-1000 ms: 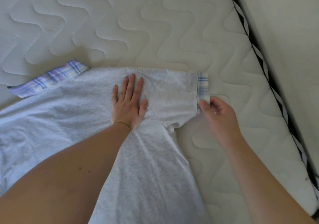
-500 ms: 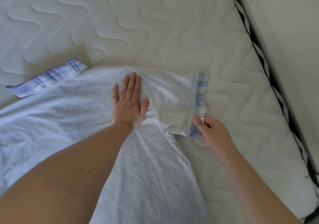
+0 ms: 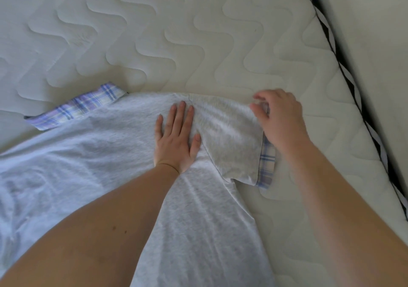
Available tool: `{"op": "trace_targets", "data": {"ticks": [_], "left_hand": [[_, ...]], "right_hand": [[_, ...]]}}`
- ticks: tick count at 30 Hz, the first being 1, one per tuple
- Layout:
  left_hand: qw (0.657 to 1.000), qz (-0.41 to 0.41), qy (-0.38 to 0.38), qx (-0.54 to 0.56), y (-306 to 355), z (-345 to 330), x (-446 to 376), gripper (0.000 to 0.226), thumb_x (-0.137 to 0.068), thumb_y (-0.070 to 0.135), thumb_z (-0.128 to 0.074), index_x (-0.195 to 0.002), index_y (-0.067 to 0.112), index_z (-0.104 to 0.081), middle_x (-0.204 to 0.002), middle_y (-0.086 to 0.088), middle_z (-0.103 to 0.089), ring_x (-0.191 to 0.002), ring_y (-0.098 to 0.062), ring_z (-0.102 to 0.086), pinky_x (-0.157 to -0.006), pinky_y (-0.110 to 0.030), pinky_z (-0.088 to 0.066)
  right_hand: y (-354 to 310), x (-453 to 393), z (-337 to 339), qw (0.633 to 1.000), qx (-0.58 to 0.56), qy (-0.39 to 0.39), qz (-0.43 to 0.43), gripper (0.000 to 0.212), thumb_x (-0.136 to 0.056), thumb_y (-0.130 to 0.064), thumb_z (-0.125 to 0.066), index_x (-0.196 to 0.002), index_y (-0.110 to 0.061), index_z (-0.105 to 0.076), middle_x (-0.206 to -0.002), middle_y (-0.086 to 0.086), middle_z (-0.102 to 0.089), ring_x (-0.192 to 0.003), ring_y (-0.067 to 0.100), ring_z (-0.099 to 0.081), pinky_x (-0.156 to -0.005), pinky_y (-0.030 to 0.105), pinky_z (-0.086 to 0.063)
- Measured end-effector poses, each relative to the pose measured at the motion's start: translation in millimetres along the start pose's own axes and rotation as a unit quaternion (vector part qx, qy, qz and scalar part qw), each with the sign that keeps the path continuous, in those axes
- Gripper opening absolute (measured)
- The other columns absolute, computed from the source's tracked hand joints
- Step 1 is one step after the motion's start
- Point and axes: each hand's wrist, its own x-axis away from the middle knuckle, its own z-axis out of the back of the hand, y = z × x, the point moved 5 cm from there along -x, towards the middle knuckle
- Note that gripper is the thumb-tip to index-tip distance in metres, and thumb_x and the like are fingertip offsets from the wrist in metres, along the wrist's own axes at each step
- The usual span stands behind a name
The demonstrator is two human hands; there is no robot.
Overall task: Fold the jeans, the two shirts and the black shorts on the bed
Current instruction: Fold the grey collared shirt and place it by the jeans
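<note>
Bare bed [image 3: 198,32] beyond the grey shirt [image 3: 99,154] gives you open passage toward the far edge. Along the right edge, a striped border [image 3: 351,83] and wall [image 3: 379,43] hem you in.

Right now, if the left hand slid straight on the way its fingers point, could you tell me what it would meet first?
The left hand lies flat on the grey shirt, fingers pointing away. It would probably cross the shirt's top edge first, then bare quilted mattress; nothing else shows there.
</note>
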Motion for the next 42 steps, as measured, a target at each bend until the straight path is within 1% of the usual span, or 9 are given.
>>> {"op": "trace_targets", "data": {"ticks": [4, 7, 13, 20, 26, 31, 36, 39, 42], "left_hand": [[1.000, -0.001, -0.003, 0.000, -0.6, -1.5, -0.7, 0.068, -0.098, 0.055, -0.005, -0.155, 0.025, 0.015, -0.164, 0.003, 0.016, -0.150, -0.014, 0.017, -0.122, -0.049, 0.005], [1.000, -0.001, -0.003, -0.003, -0.7, -1.4, -0.9, 0.068, -0.098, 0.056, -0.003, -0.156, 0.024, 0.013, -0.164, 0.003, 0.015, -0.150, -0.014, 0.017, -0.122, -0.049, 0.005], [1.000, 0.001, -0.005, -0.002, -0.9, -1.7, -1.2, 0.068, -0.097, 0.056, -0.002, -0.157, 0.023, 0.007, -0.165, 0.002, 0.009, -0.151, -0.016, 0.012, -0.122, -0.049, 0.003], [1.000, -0.003, -0.002, -0.005, 0.2, -1.9, -1.8, 0.068, -0.098, 0.054, -0.003, -0.157, 0.023, 0.006, -0.165, 0.000, 0.009, -0.151, -0.018, 0.013, -0.122, -0.049, 0.004], [1.000, -0.001, -0.005, -0.008, 1.0, -1.4, -2.2, 0.068, -0.098, 0.055, -0.006, -0.157, 0.024, 0.008, -0.164, 0.002, 0.015, -0.151, -0.017, 0.016, -0.122, -0.049, 0.006], [1.000, -0.002, -0.003, 0.001, 1.9, 0.4, -0.9, 0.067, -0.099, 0.053, -0.009, -0.157, 0.024, 0.006, -0.165, 0.001, 0.011, -0.151, -0.017, 0.013, -0.122, -0.050, 0.005], [1.000, -0.001, 0.007, 0.002, 2.6, 2.5, 0.6, 0.067, -0.099, 0.052, -0.010, -0.158, 0.023, 0.003, -0.166, 0.000, 0.007, -0.152, -0.017, 0.010, -0.122, -0.049, 0.003], [1.000, -0.001, 0.010, 0.003, 2.6, 3.0, 0.5, 0.066, -0.100, 0.052, -0.010, -0.158, 0.023, 0.003, -0.166, 0.001, 0.007, -0.152, -0.017, 0.010, -0.122, -0.049, 0.003], [1.000, 0.001, 0.015, 0.003, 2.6, 3.9, 0.9, 0.066, -0.100, 0.052, -0.009, -0.158, 0.024, 0.004, -0.166, 0.001, 0.007, -0.152, -0.017, 0.010, -0.122, -0.049, 0.004]], "right_hand": [[-23.3, -45.2, -24.8, 0.987, 0.050, -0.151, 0.031, 0.048, -0.083, -0.049, -0.069, -0.124, -0.027, -0.057, -0.117, 0.000, -0.057, -0.115, 0.027, -0.045, -0.096, 0.038, -0.032], [-33.9, -56.1, -31.0, 0.972, 0.071, -0.217, 0.057, 0.029, -0.079, -0.044, -0.075, -0.102, -0.028, -0.066, -0.096, -0.005, -0.057, -0.105, 0.023, -0.048, -0.085, 0.033, -0.035], [-17.9, -61.8, -19.4, 0.971, -0.002, -0.237, 0.021, 0.024, -0.082, -0.035, -0.076, -0.090, -0.021, -0.058, -0.082, -0.007, -0.058, -0.080, 0.017, -0.056, -0.066, 0.029, -0.039], [26.0, -43.2, -2.5, 0.994, 0.097, -0.027, -0.051, 0.046, -0.081, -0.067, -0.060, -0.079, -0.021, -0.061, -0.070, -0.002, -0.062, -0.068, 0.022, -0.056, -0.058, 0.028, -0.035], [0.9, 31.4, 2.0, 0.986, 0.051, 0.155, -0.015, 0.026, -0.087, -0.039, -0.066, -0.100, -0.016, -0.065, -0.100, 0.008, -0.062, -0.094, 0.032, -0.053, -0.080, 0.040, -0.038], [-52.3, 118.9, -28.0, 0.985, 0.059, 0.147, 0.060, 0.035, -0.095, -0.032, -0.060, -0.125, -0.013, -0.062, -0.138, 0.007, -0.055, -0.134, 0.028, -0.045, -0.111, 0.044, -0.031], [-60.5, 150.4, -69.7, 0.992, 0.042, 0.060, 0.106, 0.052, -0.097, -0.038, -0.057, -0.140, -0.009, -0.050, -0.144, 0.009, -0.050, -0.137, 0.026, -0.043, -0.114, 0.041, -0.034], [-42.0, 148.3, -79.4, 0.995, 0.055, 0.064, 0.053, 0.052, -0.091, -0.036, -0.063, -0.135, -0.009, -0.054, -0.134, 0.009, -0.057, -0.127, 0.029, -0.050, -0.107, 0.040, -0.039], [-28.8, 148.3, -80.0, 0.992, 0.041, 0.111, 0.036, 0.025, -0.082, -0.026, -0.074, -0.103, -0.015, -0.068, -0.096, 0.002, -0.064, -0.093, 0.029, -0.060, -0.085, 0.039, -0.044]]}}
